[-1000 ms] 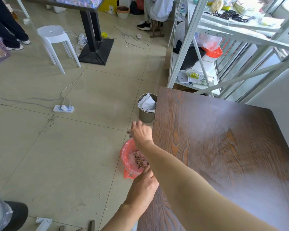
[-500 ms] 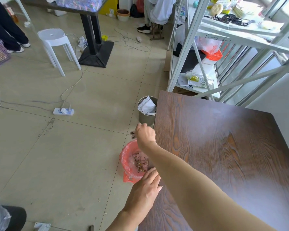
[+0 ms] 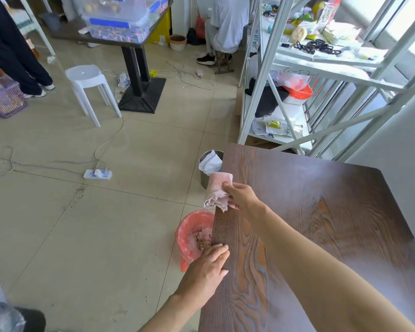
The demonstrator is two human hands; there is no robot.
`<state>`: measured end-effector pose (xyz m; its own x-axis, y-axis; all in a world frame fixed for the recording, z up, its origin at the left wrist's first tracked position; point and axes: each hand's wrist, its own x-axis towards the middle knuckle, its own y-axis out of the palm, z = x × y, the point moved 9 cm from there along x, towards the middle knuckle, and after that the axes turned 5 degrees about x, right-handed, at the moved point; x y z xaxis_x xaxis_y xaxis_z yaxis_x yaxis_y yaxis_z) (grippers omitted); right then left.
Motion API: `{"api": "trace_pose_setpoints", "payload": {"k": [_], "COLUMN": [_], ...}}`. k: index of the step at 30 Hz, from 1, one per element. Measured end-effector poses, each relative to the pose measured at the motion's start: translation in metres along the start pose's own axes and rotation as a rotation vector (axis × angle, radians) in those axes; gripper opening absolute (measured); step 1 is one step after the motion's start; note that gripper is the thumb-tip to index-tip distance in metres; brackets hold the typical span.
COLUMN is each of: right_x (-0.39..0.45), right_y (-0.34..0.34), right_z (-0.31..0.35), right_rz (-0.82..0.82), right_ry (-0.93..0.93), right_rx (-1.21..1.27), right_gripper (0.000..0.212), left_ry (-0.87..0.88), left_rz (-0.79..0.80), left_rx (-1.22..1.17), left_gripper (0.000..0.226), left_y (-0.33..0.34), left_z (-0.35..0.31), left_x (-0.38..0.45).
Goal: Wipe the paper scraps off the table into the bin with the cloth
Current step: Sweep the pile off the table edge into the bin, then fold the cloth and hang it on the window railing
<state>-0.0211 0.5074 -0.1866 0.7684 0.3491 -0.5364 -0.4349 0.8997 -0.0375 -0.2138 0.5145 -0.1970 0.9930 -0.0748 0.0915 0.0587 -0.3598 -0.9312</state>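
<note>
1. A white stool (image 3: 88, 77) and a power strip (image 3: 97, 174) are seen on the tiled floor (image 3: 82, 236), well to the left of the table.
2. The bin (image 3: 189, 238), lined with a red bag, is set on the floor against the table's left edge; small scraps (image 3: 203, 242) are visible inside it.
3. The left hand (image 3: 207, 271) is laid open and flat on the table edge, just beside the bin's rim, with nothing gripped.
4. The pink cloth (image 3: 217, 190) is held bunched at the table's left edge, partly overhanging it, above the bin.
5. The cloth is pinched by the right hand (image 3: 242, 195), whose fingers are closed on it.
6. The dark wooden table (image 3: 321, 224) is seen to the right, with a grey can (image 3: 205, 178) near its far left corner.
</note>
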Motion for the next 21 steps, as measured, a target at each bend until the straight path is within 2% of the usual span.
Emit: {"api": "trace_pose_setpoints", "payload": {"k": [5,10,12,15,17,19,21], "right_x": [-0.013,-0.034,-0.045,-0.06,-0.075,-0.092,-0.108], "right_y": [-0.009,-0.023,-0.035,-0.061,-0.08,-0.101,-0.123], "right_z": [-0.009,-0.007,-0.005,-0.002,0.004,0.009,0.014], "right_rz": [0.07,0.04,-0.003,-0.062,-0.083,-0.116,-0.165], "right_ry": [0.049,0.043,0.037,-0.021,-0.061,-0.091,-0.131], "right_rx": [0.162,0.206,0.206,0.156,0.154,0.16,0.152], "right_gripper": [0.02,0.025,0.028,0.049,0.052,0.049,0.05], "left_ry": [-0.028,-0.118,-0.261,-0.555,-0.621,-0.571,-0.49], "left_rz": [-0.012,-0.054,-0.171,-0.378,-0.431,-0.356,-0.199], "left_rx": [-0.018,-0.217,-0.346,-0.505,-0.643,-0.847,-1.008], "left_gripper": [0.041,0.032,0.024,0.016,0.018,0.02,0.026], "left_y": [-0.007,-0.027,-0.042,-0.072,-0.086,-0.088,-0.085], "left_z": [-0.001,0.006,0.017,0.03,0.022,0.0,-0.039], "left_x": [0.003,0.019,0.028,0.041,0.057,0.08,0.1]}}
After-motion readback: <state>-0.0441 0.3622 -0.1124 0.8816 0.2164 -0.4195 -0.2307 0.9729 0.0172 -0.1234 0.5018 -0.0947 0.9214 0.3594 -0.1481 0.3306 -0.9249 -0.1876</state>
